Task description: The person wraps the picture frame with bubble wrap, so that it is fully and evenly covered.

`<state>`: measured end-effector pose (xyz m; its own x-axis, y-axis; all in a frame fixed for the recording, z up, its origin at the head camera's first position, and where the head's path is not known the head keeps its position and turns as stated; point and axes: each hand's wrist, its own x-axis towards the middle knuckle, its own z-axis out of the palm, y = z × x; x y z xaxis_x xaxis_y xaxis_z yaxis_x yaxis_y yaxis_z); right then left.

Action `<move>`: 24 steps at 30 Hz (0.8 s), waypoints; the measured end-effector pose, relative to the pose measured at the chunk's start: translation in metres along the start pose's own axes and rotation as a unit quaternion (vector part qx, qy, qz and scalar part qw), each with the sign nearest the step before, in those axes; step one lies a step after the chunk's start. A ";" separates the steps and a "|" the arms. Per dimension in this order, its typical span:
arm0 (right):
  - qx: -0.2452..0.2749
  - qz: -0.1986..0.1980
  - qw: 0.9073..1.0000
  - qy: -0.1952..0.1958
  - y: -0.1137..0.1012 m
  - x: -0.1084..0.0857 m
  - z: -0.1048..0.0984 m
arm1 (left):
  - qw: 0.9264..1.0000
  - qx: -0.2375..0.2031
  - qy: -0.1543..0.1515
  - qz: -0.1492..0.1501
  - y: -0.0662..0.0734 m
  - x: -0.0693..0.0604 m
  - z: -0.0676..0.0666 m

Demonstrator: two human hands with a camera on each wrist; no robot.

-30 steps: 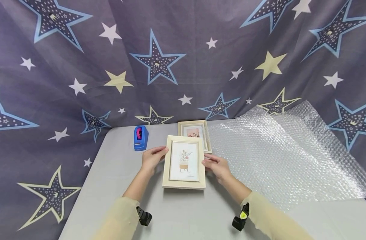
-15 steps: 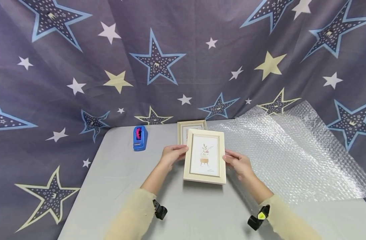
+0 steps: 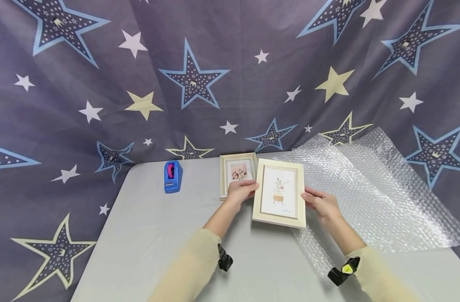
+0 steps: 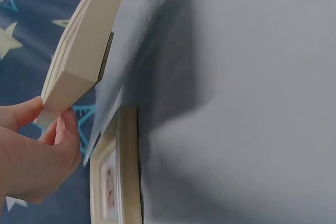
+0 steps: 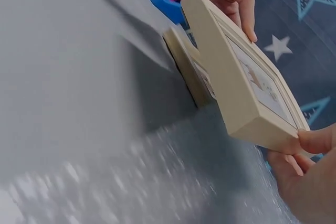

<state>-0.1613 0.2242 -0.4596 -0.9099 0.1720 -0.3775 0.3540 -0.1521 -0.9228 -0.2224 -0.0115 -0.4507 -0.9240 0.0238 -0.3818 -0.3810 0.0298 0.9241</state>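
A cream picture frame (image 3: pixel 279 222) with a potted-plant print is held up off the table, tilted, between both hands. My left hand (image 3: pixel 242 193) pinches its left edge, thumb on the front and fingers behind. On the opposite edge my right hand (image 3: pixel 324 205) pinches it in the same way. Both wrist views show the frame's thick side (image 4: pixel 86 51) with a gap and a shadow beneath it. Behind and to the left, a second picture frame (image 3: pixel 224 176) with a pink flower print lies on the table, partly covered by my left hand.
Clear bubble wrap (image 3: pixel 373 201) spreads over the right side of the table, and its near left edge reaches under the held frame. A blue tape dispenser (image 3: pixel 173 178) stands at the back left of the grey-white table (image 3: pixel 146 251). A star-patterned curtain (image 3: pixel 230 84) hangs behind.
Both hands have carried the cream picture frame to the right, from in front of the flower-print frame to over the bubble wrap's left edge. The flower-print frame is now more exposed.
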 end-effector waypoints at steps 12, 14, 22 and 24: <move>0.014 0.002 1.000 -0.015 -0.012 0.014 -0.059 | 0.999 -0.017 0.010 0.036 -0.008 0.013 0.065; 0.011 0.003 1.000 -0.017 -0.013 0.017 -0.068 | 0.999 -0.012 0.013 0.037 -0.008 0.015 0.075; -0.025 0.024 0.999 0.015 -0.009 0.028 -0.099 | 0.998 -0.040 -0.009 0.041 -0.017 0.019 0.110; -0.054 0.032 0.998 0.021 -0.008 0.029 -0.104 | 0.999 -0.036 -0.006 0.040 -0.021 0.019 0.116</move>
<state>-0.1681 0.3313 -0.4717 -0.8755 0.2065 -0.4369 0.4347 -0.0585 -0.8987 -0.2279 0.1040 -0.4792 -0.9515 0.0353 -0.3056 -0.3069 -0.0444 0.9507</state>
